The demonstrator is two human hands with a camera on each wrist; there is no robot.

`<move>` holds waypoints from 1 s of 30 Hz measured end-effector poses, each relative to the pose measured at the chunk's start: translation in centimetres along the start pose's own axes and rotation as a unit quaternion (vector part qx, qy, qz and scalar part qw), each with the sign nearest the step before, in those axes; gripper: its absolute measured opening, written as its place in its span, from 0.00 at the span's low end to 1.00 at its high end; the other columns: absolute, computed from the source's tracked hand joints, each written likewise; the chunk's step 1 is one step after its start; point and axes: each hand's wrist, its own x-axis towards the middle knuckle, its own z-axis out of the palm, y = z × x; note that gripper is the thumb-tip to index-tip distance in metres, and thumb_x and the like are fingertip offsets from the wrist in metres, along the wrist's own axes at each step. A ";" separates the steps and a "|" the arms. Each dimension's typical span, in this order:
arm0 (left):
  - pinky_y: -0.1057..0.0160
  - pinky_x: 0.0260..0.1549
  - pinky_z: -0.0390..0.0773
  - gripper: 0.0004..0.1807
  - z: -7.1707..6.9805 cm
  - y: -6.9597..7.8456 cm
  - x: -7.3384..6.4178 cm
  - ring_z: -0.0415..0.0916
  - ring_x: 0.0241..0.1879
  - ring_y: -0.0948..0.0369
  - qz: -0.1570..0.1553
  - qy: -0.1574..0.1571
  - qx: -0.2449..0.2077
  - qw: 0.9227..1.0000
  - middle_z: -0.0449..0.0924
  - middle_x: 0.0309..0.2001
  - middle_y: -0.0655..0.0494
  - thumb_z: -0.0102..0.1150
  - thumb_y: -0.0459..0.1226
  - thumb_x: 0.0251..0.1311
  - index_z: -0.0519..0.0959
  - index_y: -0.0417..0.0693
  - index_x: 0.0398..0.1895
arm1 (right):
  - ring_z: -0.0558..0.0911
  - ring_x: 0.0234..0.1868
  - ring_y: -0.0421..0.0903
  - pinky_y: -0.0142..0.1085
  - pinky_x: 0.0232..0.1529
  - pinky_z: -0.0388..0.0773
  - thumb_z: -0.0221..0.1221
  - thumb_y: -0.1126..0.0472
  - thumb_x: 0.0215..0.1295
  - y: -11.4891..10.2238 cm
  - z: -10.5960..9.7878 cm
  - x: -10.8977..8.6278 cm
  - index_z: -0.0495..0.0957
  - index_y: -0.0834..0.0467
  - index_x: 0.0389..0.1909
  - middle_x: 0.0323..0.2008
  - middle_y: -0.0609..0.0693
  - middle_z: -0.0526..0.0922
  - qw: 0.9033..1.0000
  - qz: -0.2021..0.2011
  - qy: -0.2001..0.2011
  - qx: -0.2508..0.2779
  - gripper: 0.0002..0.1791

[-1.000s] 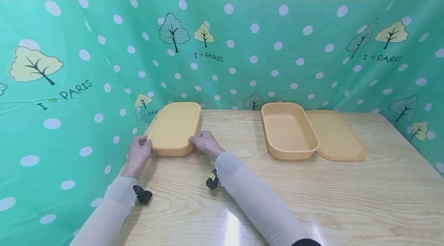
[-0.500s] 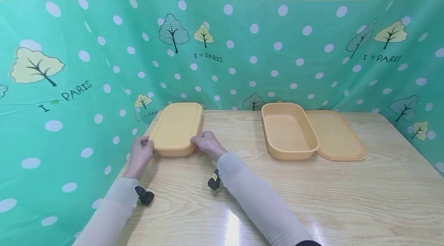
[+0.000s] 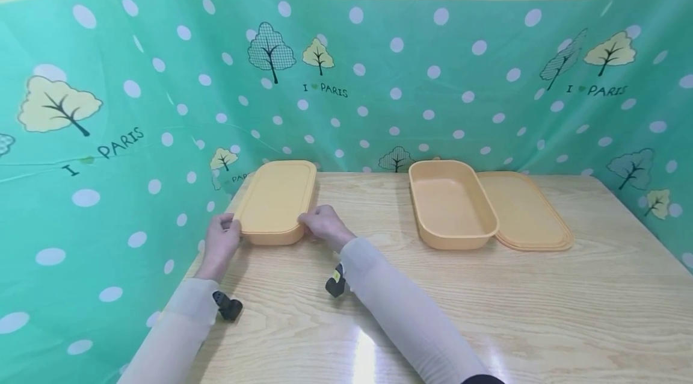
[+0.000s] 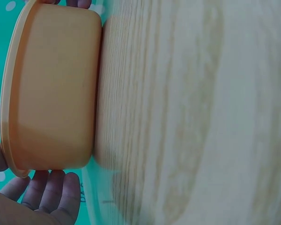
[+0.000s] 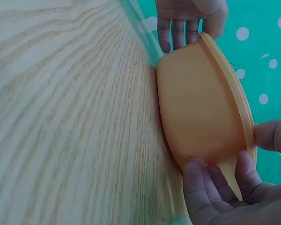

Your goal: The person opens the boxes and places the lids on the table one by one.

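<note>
A light orange rectangular food container (image 3: 274,238) with its lid (image 3: 277,197) on stands at the table's far left. My left hand (image 3: 222,242) grips its near left corner; in the left wrist view the thumb lies at the rim and the fingers (image 4: 51,194) touch the side wall. On the near right corner, my right hand (image 3: 326,225) holds the same container. The right wrist view has that thumb (image 5: 270,135) on the lid's edge and the fingers against the wall (image 5: 201,108). What is inside the container is hidden.
A second, uncovered orange container (image 3: 457,242) stands farther right with nothing visible in it. Its left neighbour is bare wood table (image 3: 368,209). A matching flat lid (image 3: 525,209) lies beside it, on the right. A polka-dot curtain (image 3: 373,71) borders the back and left.
Both hands and the lidded container have shifted very slightly right, mostly during the first half second. The uncovered container and the loose lid stay where they were.
</note>
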 end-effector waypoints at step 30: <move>0.56 0.54 0.75 0.26 0.1 0.1 -0.4 0.70 0.51 0.48 0.005 -0.002 -0.041 0.999 0.62 0.55 0.38 0.33 0.38 0.69 0.55 0.33 0.67 | 0.72 0.24 0.45 0.42 0.42 0.75 0.57 0.57 0.60 0.1 0.1 0.2 0.74 0.60 0.18 0.27 0.55 0.80 1.000 0.005 -0.001 0.013 0.15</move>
